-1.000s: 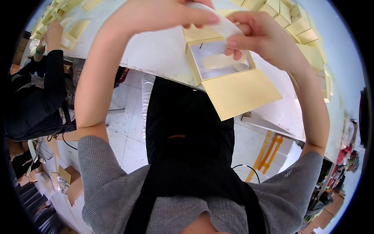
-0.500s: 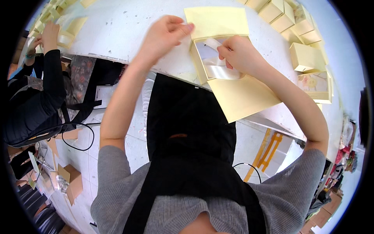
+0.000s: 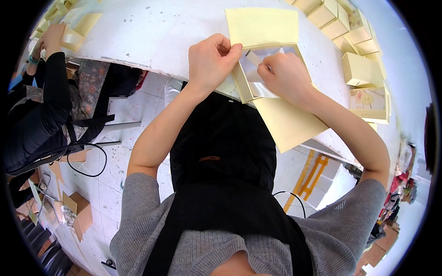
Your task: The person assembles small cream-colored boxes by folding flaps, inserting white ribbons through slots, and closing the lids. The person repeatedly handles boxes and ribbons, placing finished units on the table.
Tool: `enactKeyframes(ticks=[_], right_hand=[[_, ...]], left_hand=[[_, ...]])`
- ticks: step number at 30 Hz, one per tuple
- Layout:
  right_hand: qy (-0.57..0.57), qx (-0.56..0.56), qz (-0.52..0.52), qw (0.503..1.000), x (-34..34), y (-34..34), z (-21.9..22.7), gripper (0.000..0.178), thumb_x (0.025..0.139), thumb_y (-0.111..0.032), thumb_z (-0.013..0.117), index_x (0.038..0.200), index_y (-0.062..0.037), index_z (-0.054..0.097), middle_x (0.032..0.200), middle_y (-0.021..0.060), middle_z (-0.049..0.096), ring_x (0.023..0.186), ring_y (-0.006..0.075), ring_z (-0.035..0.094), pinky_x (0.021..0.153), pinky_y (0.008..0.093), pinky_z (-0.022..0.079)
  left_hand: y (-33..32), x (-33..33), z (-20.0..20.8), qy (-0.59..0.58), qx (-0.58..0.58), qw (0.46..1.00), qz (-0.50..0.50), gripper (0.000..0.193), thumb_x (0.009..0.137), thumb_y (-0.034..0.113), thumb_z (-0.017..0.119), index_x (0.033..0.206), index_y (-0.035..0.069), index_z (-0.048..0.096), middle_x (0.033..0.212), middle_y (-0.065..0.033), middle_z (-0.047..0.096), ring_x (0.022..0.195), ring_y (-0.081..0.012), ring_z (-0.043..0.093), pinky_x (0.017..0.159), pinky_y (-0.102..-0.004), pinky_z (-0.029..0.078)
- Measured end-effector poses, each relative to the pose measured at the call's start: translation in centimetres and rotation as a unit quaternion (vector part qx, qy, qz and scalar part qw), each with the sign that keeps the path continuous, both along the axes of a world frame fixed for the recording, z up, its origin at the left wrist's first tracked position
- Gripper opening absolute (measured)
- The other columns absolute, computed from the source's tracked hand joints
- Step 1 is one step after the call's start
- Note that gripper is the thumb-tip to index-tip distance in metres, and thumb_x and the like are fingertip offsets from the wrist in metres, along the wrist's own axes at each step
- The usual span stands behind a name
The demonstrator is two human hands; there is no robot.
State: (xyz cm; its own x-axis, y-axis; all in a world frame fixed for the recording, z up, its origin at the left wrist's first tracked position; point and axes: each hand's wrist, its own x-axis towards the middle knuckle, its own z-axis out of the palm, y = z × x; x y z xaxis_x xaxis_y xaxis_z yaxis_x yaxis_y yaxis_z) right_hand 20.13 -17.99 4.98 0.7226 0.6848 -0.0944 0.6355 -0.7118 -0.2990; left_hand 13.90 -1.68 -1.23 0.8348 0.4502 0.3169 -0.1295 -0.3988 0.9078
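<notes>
A pale yellow box [image 3: 245, 87] lies with two flaps folded out, the far flap [image 3: 262, 26] and the near flap [image 3: 290, 122]. White satin ribbon [image 3: 261, 89] loops inside it. Over the box, my right hand [image 3: 287, 76] is closed on the end of a white ribbon strip [image 3: 253, 58], which has a small dark mark at its tip. My left hand [image 3: 211, 62] is at the box's far left corner, thumb and fingers pinched together. Whatever may be between those fingertips is too small to make out.
Several pale yellow boxes line the right side of the white table [image 3: 152, 34], including a closed box [image 3: 361, 69] and one with a flower-patterned front [image 3: 368, 99]. At far left, a co-worker's hand [image 3: 54, 37] is beside another open box [image 3: 82, 31]. A cardboard carton [image 3: 82, 216] stands on the floor.
My left hand has come down and to the right, toward the box's corner, and its fingers have drawn together. The box and my right hand have shifted slightly right.
</notes>
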Motion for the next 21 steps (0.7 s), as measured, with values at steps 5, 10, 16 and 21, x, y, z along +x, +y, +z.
enactKeyframes(ticks=[5,10,16,21], right_hand=[[0.005,0.0,-0.003,1.0,0.4,0.7,-0.6,0.029,0.083,-0.017,0.054,0.067,0.0048,0.064,0.059,0.0221,0.057,0.054,0.036,0.057,0.057,0.0442,0.046],[-0.019,0.049,-0.011,0.999,0.3,0.8,-1.1,0.028,0.08,-0.014,0.055,0.06,0.0047,0.06,0.056,0.0216,0.056,0.052,0.036,0.057,0.053,0.0445,0.047],[-0.04,0.056,-0.017,0.998,0.2,0.3,-1.2,0.026,0.083,-0.016,0.055,0.065,0.0005,0.064,0.071,0.0205,0.064,0.066,0.0369,0.062,0.064,0.0456,0.049],[-0.089,-0.025,0.025,0.995,0.5,0.6,-0.8,0.017,0.081,-0.014,0.059,0.071,-0.0027,0.067,0.084,0.0159,0.068,0.072,0.0359,0.063,0.068,0.0448,0.05]], left_hand=[[-0.1,0.0,-0.1,-0.009,-0.027,1.0,0.0,0.022,0.081,0.018,0.072,0.072,0.0,0.064,0.065,-0.0069,0.068,0.058,-0.0106,0.063,0.055,-0.024,0.049],[-0.1,-0.1,0.1,-0.007,-0.022,1.0,0.003,0.022,0.08,0.018,0.071,0.072,0.0,0.064,0.065,-0.0078,0.068,0.058,-0.0129,0.065,0.056,-0.0253,0.051],[-0.3,0.1,0.0,0.002,-0.007,1.0,0.013,0.021,0.079,0.019,0.071,0.071,0.001,0.063,0.064,-0.0072,0.068,0.055,-0.0131,0.064,0.054,-0.0257,0.05],[-1.2,-0.8,0.0,-0.011,0.01,0.999,0.032,0.023,0.079,0.018,0.071,0.068,0.002,0.059,0.06,-0.0068,0.065,0.051,-0.0144,0.061,0.051,-0.0276,0.048]])
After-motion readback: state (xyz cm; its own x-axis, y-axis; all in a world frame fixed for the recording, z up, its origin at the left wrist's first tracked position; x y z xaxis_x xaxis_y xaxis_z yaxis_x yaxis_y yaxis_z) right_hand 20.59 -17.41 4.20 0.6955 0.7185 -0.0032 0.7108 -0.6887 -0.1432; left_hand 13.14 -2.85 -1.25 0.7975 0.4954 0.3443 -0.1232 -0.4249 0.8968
